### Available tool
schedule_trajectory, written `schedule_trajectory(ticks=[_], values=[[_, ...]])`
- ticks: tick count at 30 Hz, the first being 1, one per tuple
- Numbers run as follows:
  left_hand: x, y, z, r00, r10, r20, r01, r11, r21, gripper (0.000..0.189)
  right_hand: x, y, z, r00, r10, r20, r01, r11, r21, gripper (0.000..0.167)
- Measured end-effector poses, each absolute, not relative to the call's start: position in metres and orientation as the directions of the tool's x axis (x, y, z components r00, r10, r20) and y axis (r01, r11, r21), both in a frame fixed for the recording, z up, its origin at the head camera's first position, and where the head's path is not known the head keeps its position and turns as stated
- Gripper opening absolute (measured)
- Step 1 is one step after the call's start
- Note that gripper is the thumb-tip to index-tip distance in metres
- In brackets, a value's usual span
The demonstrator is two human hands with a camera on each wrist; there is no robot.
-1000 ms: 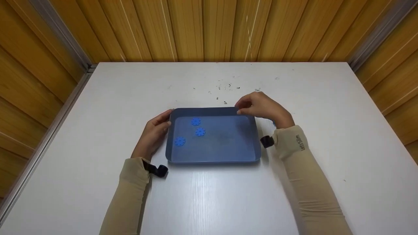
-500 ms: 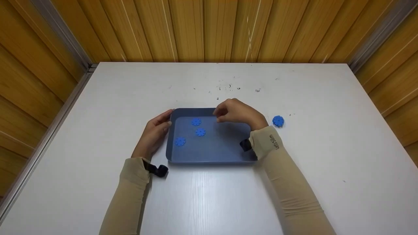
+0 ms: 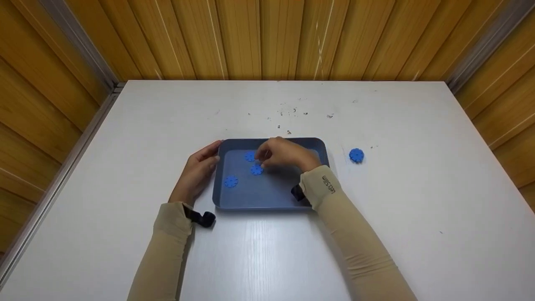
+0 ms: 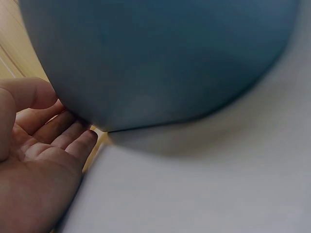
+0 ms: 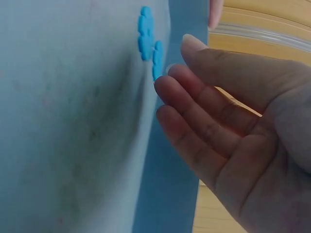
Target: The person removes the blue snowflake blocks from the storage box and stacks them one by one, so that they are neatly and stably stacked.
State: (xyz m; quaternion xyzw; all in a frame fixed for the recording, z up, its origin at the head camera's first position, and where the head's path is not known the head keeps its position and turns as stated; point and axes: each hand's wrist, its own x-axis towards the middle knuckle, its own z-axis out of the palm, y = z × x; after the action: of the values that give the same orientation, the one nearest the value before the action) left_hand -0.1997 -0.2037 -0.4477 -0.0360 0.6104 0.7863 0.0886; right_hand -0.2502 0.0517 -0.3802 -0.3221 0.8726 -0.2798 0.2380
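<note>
A shallow blue-grey tray [image 3: 267, 207] stands at mid-table. My left hand [image 3: 196, 171] rests along its left side; in the left wrist view the thumb [image 4: 36, 93] and fingers meet the outer wall, some fingertips hidden by the edge. Three blue notched plastic discs lie in the tray: a back disc [image 3: 249, 156], a middle disc [image 3: 256, 169] and a front-left disc [image 3: 231, 181]. Over the tray my right hand [image 3: 284, 154] has its fingertips right at the back and middle discs. Its thumb [image 5: 228, 65] and fingers are apart, with nothing held between them.
Another blue notched disc, perhaps stacked [image 3: 356, 155], lies on the white table [image 3: 418, 188] to the right of the tray. Small dark marks spot the tabletop behind the tray. Wood-patterned panels [image 3: 280, 37] wall off the back and sides.
From the tray's back right rim, my right hand has moved left and down to the discs, uncovering the disc on the table. The left hand and the tray have stayed in place.
</note>
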Motion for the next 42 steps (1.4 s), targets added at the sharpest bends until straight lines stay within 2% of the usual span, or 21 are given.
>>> schedule_trajectory(ticks=[27,42], values=[[-0.200,-0.204,-0.448,-0.984,0.087,-0.155,-0.171,-0.232,0.957,0.054,-0.248,0.034,-0.393,-0.666,-0.683,-0.301,-0.457,0.692,-0.559,0.031],[-0.200,-0.203,-0.448,-0.986,0.092,-0.139,-0.158,-0.249,0.955,0.055,-0.247,0.034,-0.393,-0.676,-0.698,-0.236,-0.458,0.649,-0.608,0.026]])
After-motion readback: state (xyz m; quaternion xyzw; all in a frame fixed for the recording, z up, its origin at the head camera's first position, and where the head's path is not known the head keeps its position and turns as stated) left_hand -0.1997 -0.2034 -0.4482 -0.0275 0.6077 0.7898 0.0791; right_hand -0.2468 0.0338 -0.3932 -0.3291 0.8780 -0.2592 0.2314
